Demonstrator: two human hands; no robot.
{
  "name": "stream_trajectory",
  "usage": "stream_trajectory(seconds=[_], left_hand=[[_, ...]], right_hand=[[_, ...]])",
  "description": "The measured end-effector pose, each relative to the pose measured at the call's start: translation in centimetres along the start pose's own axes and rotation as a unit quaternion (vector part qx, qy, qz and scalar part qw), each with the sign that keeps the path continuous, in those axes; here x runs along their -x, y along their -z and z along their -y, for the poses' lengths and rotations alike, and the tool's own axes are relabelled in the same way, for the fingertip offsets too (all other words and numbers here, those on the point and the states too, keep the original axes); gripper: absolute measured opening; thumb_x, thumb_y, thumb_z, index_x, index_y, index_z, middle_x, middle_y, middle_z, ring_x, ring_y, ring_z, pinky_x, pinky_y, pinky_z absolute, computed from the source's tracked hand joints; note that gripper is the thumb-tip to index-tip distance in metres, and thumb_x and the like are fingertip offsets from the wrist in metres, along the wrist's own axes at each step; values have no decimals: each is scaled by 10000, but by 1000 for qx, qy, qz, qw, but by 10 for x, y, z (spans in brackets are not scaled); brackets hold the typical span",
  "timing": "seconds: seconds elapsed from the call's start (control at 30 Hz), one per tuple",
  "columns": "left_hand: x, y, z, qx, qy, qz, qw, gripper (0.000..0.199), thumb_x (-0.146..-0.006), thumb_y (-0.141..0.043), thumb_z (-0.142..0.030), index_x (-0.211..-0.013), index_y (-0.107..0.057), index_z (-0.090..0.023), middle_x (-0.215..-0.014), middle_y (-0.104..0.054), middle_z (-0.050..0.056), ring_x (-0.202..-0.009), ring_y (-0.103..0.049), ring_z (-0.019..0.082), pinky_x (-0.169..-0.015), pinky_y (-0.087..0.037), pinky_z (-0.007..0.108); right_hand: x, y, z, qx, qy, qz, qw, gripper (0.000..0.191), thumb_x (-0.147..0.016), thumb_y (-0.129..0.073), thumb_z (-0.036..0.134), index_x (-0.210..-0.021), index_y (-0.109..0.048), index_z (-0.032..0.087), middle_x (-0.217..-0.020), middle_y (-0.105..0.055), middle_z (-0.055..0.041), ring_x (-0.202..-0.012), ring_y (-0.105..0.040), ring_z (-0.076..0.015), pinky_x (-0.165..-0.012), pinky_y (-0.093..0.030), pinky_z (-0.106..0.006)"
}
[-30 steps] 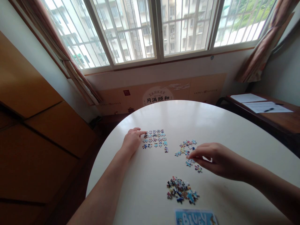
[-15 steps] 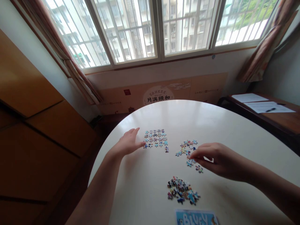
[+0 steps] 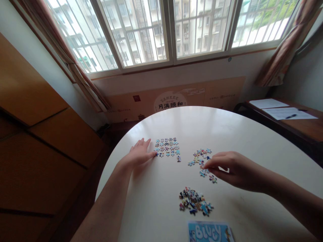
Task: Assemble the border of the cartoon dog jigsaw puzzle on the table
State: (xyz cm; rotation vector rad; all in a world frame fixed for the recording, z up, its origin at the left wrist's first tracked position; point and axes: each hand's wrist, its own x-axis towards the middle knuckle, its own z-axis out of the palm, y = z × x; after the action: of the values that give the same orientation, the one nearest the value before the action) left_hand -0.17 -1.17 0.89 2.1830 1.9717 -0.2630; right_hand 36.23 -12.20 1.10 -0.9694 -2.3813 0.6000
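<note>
My left hand (image 3: 139, 152) lies on the white table with its fingers spread, its thumb tip at the lower left corner of a grid of small puzzle pieces (image 3: 166, 144) set out in rows. One puzzle piece (image 3: 179, 159) sits just below the grid's right end. To the right, my right hand (image 3: 224, 166) is closed in a pinch at a loose group of puzzle pieces (image 3: 201, 154). A small piece shows at its fingertips, partly hidden by them. Another puzzle piece (image 3: 213, 179) lies under that hand.
Nearer me is a heaped pile of puzzle pieces (image 3: 194, 201), and below it a blue box (image 3: 208, 232) lettered "Bluey". The round white table (image 3: 151, 208) stands before a barred window. Papers (image 3: 290, 113) and a pen rest on a brown side table at right.
The view has tilted slightly, so the table things sit a little higher in the picture. My left fingers have spread a bit more; my right hand keeps its pinch in nearly the same place.
</note>
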Motion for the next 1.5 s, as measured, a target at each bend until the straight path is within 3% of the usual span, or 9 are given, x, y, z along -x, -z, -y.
stream_trajectory(seconds=[0.4,0.53,0.63,0.73,0.83,0.93,1.07,1.3,1.5], left_hand=[[3,6,0,23,-10,6,1000,919,-891,-439,-675,-1619,-233,-154,-1694,-133,182,-1560,-146,339,-1221,-233,472],[9,15,-11,30,-48,-130,990,704,-921,-454,-590,-1465,-475,-144,-1611,-354,208,-1474,-336,364,-1140,-338,470],[27,29,-31,51,-141,-205,967,430,-955,-432,-519,-1018,-657,-159,-1123,-678,146,-1031,-620,264,-870,-461,364],[53,40,-56,30,-223,-75,972,427,-941,-470,-531,-699,-577,-194,-695,-596,37,-645,-512,168,-611,-358,315],[72,39,-76,10,-235,96,967,425,-902,-525,-534,-640,-551,-200,-601,-548,6,-553,-437,141,-547,-287,313],[75,31,-87,-3,-254,180,950,413,-857,-573,-527,-610,-561,-197,-580,-552,4,-528,-429,133,-529,-280,311],[70,24,-91,-11,-267,204,942,418,-821,-602,-549,-609,-599,-189,-575,-577,17,-526,-444,136,-517,-295,305],[68,23,-91,-7,-262,210,942,409,-821,-593,-549,-635,-619,-186,-617,-621,29,-545,-467,136,-524,-316,302],[67,20,-89,-6,-266,194,944,405,-808,-596,-543,-611,-595,-189,-585,-593,18,-526,-447,128,-514,-300,304]], right_hand=[[0,0,-2,9,9,-3,1000,195,-977,-567,236,-1049,-747,218,-884,-760,-35,-792,-688,-147,-711,-520,-281],[-1,2,-1,26,29,-20,999,186,-984,-571,246,-1034,-747,216,-849,-751,-36,-771,-670,-150,-710,-503,-293],[-1,0,1,23,55,6,998,171,-967,-582,216,-1018,-745,223,-836,-741,-25,-750,-649,-138,-712,-484,-291],[0,-5,5,20,80,69,994,160,-952,-597,203,-966,-750,247,-796,-718,1,-743,-627,-124,-703,-457,-277],[1,-11,11,27,93,127,987,119,-925,-651,235,-949,-759,280,-760,-696,19,-755,-603,-131,-696,-433,-277],[1,-16,19,36,106,148,983,133,-897,-703,289,-1019,-756,289,-802,-705,10,-790,-597,-149,-711,-426,-288],[0,-20,26,62,123,160,977,150,-887,-692,297,-1026,-742,268,-807,-698,-7,-781,-571,-165,-680,-399,-290],[-2,-25,30,108,120,163,973,139,-886,-654,320,-784,-660,226,-726,-641,10,-703,-494,-147,-630,-342,-288],[-1,-26,31,90,105,169,976,73,-872,-651,296,-840,-678,236,-738,-654,21,-705,-520,-137,-663,-380,-282]])
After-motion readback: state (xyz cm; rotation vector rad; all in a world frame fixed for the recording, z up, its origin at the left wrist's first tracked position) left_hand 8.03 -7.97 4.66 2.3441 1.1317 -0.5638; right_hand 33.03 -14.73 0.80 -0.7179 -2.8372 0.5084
